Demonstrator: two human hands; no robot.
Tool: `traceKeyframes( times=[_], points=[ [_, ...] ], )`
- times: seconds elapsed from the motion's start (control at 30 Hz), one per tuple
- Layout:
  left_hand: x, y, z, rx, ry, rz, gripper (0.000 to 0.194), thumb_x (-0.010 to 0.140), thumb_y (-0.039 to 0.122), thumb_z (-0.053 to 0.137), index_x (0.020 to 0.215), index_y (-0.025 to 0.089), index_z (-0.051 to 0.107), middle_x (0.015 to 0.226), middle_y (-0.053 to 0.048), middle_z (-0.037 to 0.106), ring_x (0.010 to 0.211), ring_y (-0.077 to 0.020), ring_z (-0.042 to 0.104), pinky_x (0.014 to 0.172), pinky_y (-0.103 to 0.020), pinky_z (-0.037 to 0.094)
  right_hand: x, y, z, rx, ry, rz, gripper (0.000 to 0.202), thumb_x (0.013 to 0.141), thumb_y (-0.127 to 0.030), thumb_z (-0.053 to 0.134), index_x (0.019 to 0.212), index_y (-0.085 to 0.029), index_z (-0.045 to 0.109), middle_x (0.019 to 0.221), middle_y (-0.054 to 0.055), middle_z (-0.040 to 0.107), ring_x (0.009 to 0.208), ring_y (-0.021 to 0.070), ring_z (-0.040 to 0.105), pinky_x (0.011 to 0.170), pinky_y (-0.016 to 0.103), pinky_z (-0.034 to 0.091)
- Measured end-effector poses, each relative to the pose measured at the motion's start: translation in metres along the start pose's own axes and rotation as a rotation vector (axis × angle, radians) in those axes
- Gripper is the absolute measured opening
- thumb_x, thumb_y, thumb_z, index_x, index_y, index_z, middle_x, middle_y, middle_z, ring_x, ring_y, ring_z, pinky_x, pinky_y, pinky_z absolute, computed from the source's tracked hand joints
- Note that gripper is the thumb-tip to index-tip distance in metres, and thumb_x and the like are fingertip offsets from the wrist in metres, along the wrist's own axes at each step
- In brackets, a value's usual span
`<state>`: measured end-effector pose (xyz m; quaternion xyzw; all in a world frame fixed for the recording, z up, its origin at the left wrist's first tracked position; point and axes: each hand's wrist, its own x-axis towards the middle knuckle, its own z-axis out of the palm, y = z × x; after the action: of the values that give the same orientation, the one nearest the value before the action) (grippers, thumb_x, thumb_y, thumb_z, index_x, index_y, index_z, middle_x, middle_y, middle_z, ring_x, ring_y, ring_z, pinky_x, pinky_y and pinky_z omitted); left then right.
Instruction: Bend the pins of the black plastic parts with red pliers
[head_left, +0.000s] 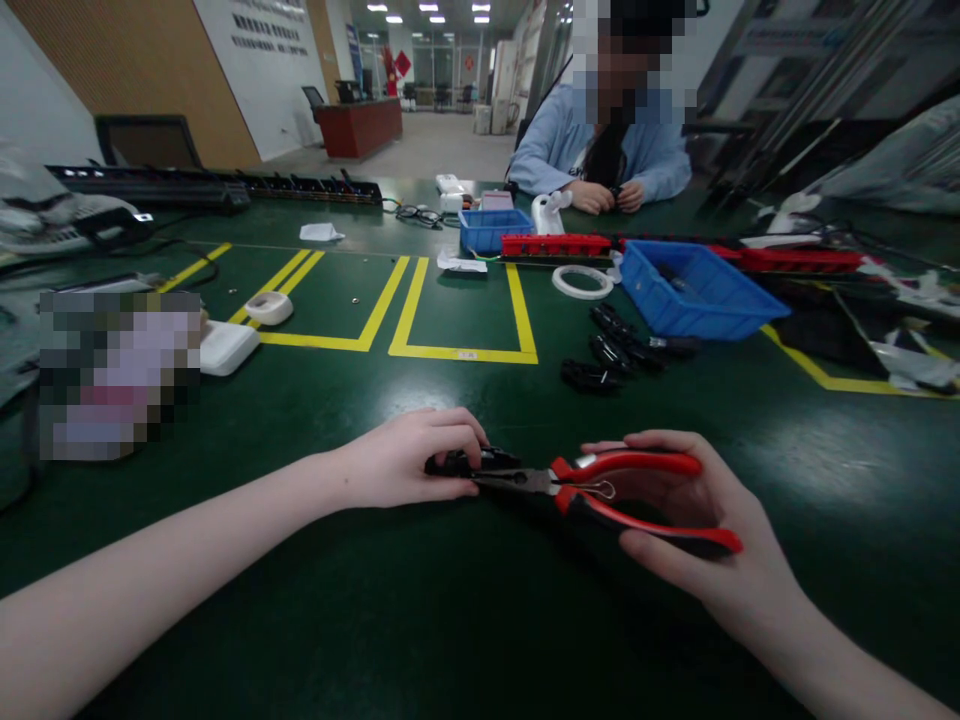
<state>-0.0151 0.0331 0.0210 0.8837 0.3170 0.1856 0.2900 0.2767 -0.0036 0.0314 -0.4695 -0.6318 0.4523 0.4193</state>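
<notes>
Over the green bench (300, 620), pinching a shiny black part (491, 459) between the fingers of the left hand (420, 455); touching it with the nose of red-handled needle-nose pliers (637, 462), held by both handles in the right hand (733, 512).

Wood-panelled wall (150, 70), red-brown desk (361, 127)

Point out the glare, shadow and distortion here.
Head view: soft glare on the green table beyond the left hand and right of the right hand; nearer tabletop dim; wood-toned wall slanting, probably lens distortion; pixelation over the co-worker's head and an item at left.
</notes>
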Motion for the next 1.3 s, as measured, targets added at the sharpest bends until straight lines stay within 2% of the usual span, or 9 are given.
traceKeyframes(
  times=[0.17,0.33,0.57,0.8,1.03,1.13,1.3],
  points=[
    [-0.0014,-0.0013,0.0027,0.131,0.036,0.101,0.015,0.089,0.023,0.066,0.103,0.017,0.062,0.119,-0.008,0.062,0.108,-0.0213,0.060,0.091,-0.037,0.049,-0.0001,0.0003,0.0000,-0.020,-0.011,-0.009,0.054,0.070,-0.042,0.082,0.114,-0.028,0.054,0.117,0.008,0.071,0.103,0.0272,0.070,0.089,0.042,0.060],
    [-0.0029,0.0008,0.0036,0.215,0.076,0.143,0.013,0.091,0.020,0.062,0.104,0.017,0.063,0.125,-0.010,0.061,0.113,-0.0225,0.057,0.095,-0.039,0.049,0.0013,0.0017,-0.0009,-0.031,-0.024,-0.023,0.054,0.071,-0.040,0.081,0.115,-0.027,0.053,0.120,0.010,0.070,0.102,0.0279,0.071,0.088,0.043,0.060],
    [-0.0040,0.0015,0.0040,0.259,0.103,0.171,0.012,0.093,0.019,0.059,0.103,0.017,0.064,0.125,-0.011,0.061,0.112,-0.0229,0.059,0.092,-0.040,0.051,-0.0012,0.0001,-0.0001,-0.015,-0.025,-0.053,0.053,0.070,-0.034,0.082,0.114,-0.027,0.053,0.118,0.008,0.070,0.103,0.0268,0.070,0.093,0.044,0.059],
    [-0.0055,0.0014,0.0037,0.372,0.155,0.251,0.013,0.096,0.017,0.053,0.102,0.017,0.065,0.118,-0.009,0.065,0.105,-0.0209,0.061,0.088,-0.036,0.051,-0.0024,-0.0014,-0.0001,-0.038,-0.015,-0.071,0.054,0.069,-0.035,0.083,0.113,-0.027,0.054,0.117,0.009,0.071,0.105,0.0296,0.070,0.096,0.049,0.057],
    [-0.0076,-0.0006,0.0012,0.483,0.144,0.349,0.016,0.098,0.018,0.051,0.109,0.017,0.063,0.121,-0.010,0.066,0.108,-0.0207,0.061,0.089,-0.034,0.049,-0.0020,-0.0006,0.0003,-0.032,-0.024,-0.079,0.053,0.069,-0.033,0.082,0.113,-0.028,0.054,0.117,0.008,0.071,0.104,0.0275,0.070,0.096,0.046,0.057],
    [-0.0067,0.0006,0.0014,0.516,0.161,0.417,0.016,0.098,0.019,0.051,0.107,0.016,0.064,0.117,-0.009,0.068,0.103,-0.0197,0.063,0.087,-0.033,0.050,-0.0020,-0.0009,0.0005,-0.038,-0.029,-0.082,0.052,0.070,-0.034,0.081,0.114,-0.028,0.053,0.119,0.007,0.070,0.104,0.0271,0.070,0.094,0.045,0.058],
    [-0.0054,0.0020,0.0006,0.510,0.135,0.411,0.018,0.100,0.019,0.048,0.105,0.016,0.065,0.110,-0.008,0.071,0.102,-0.0189,0.064,0.086,-0.032,0.051,-0.0018,-0.0020,-0.0005,-0.062,-0.028,-0.074,0.054,0.069,-0.035,0.082,0.114,-0.027,0.054,0.119,0.010,0.070,0.103,0.0291,0.070,0.094,0.048,0.058]
  ],
)
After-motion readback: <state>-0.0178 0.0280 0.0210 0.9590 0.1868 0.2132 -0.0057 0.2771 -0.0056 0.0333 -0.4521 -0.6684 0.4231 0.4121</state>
